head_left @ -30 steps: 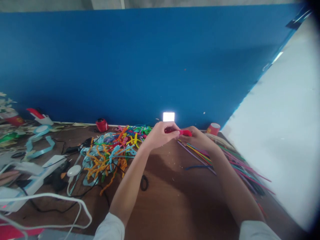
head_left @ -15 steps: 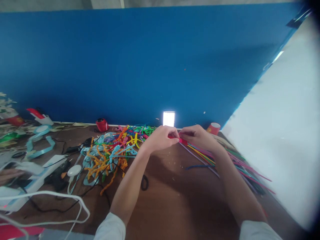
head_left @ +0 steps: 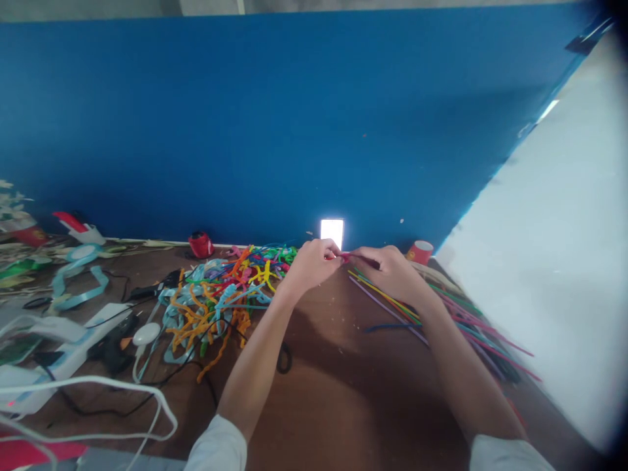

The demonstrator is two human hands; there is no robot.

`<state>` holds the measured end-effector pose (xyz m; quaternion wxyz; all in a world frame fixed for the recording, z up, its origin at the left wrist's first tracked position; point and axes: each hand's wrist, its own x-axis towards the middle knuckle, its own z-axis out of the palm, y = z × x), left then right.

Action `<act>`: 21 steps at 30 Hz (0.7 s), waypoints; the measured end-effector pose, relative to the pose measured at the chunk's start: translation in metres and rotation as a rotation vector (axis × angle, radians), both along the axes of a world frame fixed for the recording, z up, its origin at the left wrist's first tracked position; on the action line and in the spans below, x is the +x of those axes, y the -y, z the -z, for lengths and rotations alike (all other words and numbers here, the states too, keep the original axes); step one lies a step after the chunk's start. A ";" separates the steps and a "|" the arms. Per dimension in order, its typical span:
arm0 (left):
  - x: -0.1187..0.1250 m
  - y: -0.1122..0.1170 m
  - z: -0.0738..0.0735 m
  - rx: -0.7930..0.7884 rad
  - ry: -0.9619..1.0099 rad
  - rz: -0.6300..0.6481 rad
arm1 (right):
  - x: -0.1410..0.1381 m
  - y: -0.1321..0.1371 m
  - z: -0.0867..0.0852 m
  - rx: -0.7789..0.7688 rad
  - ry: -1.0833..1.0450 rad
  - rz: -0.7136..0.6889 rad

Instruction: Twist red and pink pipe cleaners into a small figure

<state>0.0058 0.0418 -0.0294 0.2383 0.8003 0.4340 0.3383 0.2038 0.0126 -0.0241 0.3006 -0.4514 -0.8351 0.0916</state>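
Note:
Both hands meet over the far part of the brown table, in front of a bright screen (head_left: 332,230). Between their fingertips runs a short red pipe cleaner (head_left: 346,257), mostly covered by the fingers. My left hand (head_left: 314,263) pinches its left end, thumb against fingers. On the other side, my right hand (head_left: 385,268) is closed on the right end. Straight pipe cleaners (head_left: 387,301) in purple, yellow, orange and blue lie under and beside my right hand. Left of my left hand is a tangled heap of bent, colourful pipe cleaners (head_left: 201,307).
A blue partition (head_left: 294,131) rises behind the table. A red paper cup (head_left: 420,252) stands at the back right, a small red object (head_left: 201,244) at the back left. On the left lie a power strip (head_left: 63,360), white cables (head_left: 98,379), a glue gun (head_left: 115,343) and blue ribbon (head_left: 78,297).
My hands have risen slightly, and the red piece between them looks thinner. Another person's hand at the far left edge has gone out of view.

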 end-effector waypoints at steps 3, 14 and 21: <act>0.000 0.002 -0.001 -0.005 -0.001 0.009 | 0.000 0.001 -0.001 0.013 0.017 0.007; 0.001 0.003 -0.005 0.070 0.014 -0.066 | -0.009 0.004 0.001 0.016 0.083 0.043; 0.004 0.001 -0.002 -0.086 0.344 0.027 | -0.002 -0.011 0.006 -0.068 -0.021 -0.052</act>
